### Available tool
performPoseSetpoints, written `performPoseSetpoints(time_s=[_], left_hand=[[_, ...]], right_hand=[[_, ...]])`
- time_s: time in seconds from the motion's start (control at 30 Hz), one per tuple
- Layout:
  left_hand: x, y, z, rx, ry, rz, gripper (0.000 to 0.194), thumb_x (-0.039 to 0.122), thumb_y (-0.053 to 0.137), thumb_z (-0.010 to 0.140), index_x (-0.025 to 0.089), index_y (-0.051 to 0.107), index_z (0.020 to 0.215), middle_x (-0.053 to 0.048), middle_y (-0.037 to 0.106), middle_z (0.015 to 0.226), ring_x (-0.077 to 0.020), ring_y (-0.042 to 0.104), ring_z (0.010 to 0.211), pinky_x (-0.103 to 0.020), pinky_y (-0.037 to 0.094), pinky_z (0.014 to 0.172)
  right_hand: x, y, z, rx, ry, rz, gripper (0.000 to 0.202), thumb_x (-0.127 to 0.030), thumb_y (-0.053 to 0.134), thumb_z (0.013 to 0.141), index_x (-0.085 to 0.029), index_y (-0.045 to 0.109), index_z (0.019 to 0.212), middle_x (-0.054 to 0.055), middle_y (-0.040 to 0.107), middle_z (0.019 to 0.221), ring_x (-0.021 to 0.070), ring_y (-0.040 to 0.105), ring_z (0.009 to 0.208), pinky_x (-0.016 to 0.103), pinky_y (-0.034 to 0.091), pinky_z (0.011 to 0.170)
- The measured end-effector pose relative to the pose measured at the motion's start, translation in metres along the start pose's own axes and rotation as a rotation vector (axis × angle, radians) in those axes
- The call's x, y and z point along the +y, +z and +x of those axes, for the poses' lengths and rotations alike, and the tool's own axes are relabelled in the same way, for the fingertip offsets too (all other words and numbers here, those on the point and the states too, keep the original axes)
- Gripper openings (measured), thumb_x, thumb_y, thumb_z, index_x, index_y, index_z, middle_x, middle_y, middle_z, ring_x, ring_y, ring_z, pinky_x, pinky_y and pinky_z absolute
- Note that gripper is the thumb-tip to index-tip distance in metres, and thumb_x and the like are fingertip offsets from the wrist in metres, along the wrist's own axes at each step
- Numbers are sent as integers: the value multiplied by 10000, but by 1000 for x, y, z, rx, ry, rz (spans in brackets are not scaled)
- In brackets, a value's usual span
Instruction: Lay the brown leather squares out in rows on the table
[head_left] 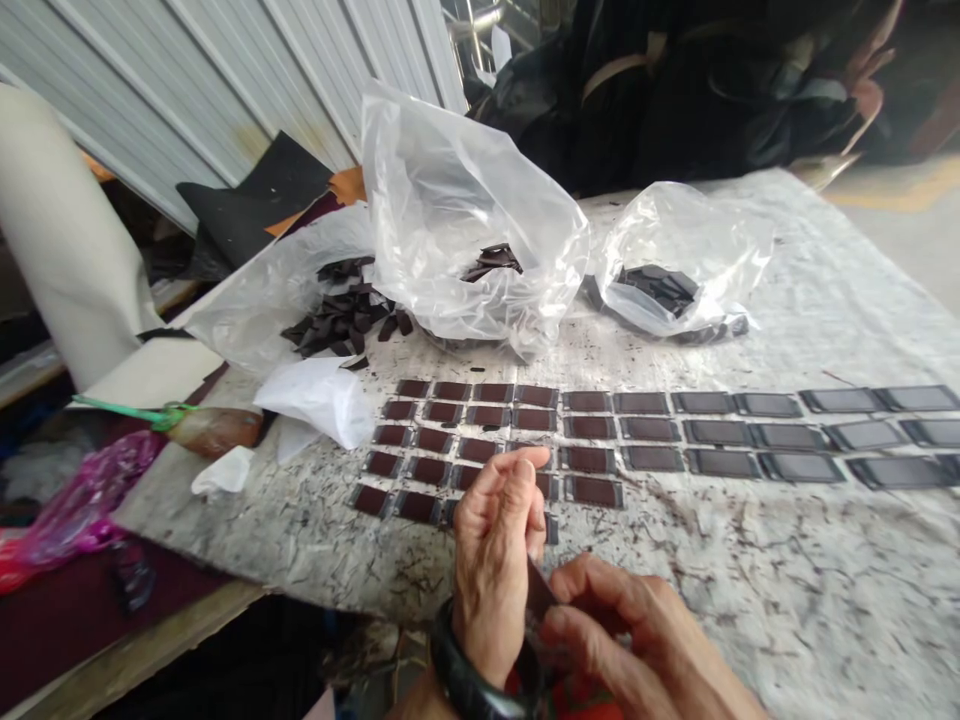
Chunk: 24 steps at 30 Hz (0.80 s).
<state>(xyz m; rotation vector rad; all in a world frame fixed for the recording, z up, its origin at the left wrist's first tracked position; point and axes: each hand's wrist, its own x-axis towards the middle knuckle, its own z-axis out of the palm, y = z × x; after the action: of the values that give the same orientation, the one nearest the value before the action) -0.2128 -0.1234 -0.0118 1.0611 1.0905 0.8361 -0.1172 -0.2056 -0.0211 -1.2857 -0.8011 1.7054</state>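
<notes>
My left hand (495,550), with a dark bangle on its wrist, is closed above the near side of the table, its thumb pressed against the curled fingers. A small dark brown piece (539,592), which looks like leather or fabric, shows between my two hands. My right hand (630,620) pinches its right side between thumb and fingers; the other end runs in under my left palm, where the grip is partly hidden. Just beyond my hands lie rows of dark brown rectangular pieces (589,457) with greyish ends, flat on the table. My left hand covers part of the nearer rows.
A cloth-covered table (787,560) is strewn with dark scraps. Behind the rows stand a large clear plastic bag (465,190) and a smaller one (682,250), both holding dark pieces. A pile of dark strips (345,315), white paper (319,400) and a green-handled brush-like tool (214,428) lie left.
</notes>
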Motion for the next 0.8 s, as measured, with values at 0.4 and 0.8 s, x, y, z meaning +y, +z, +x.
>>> performPoseSetpoints(time_s=[0.4,0.8], left_hand=[[12,-29,-1,-271,-29,427,299,471,508,871,197,624,895,42,478,662,-60,409,551,-164,334,508],[-13,-45,-10,-240,503,978,133,172,484,896,216,596,953,21,671,849,-107,634,782,-196,458,722]], right_hand=[[30,-16,6,-96,159,468,360,-472,677,777,-169,482,782,-4,657,685,20,505,428,107,331,413],[10,-48,-3,292,82,-324,357,-482,490,869,-183,543,680,-37,526,553,82,481,436,179,368,417]])
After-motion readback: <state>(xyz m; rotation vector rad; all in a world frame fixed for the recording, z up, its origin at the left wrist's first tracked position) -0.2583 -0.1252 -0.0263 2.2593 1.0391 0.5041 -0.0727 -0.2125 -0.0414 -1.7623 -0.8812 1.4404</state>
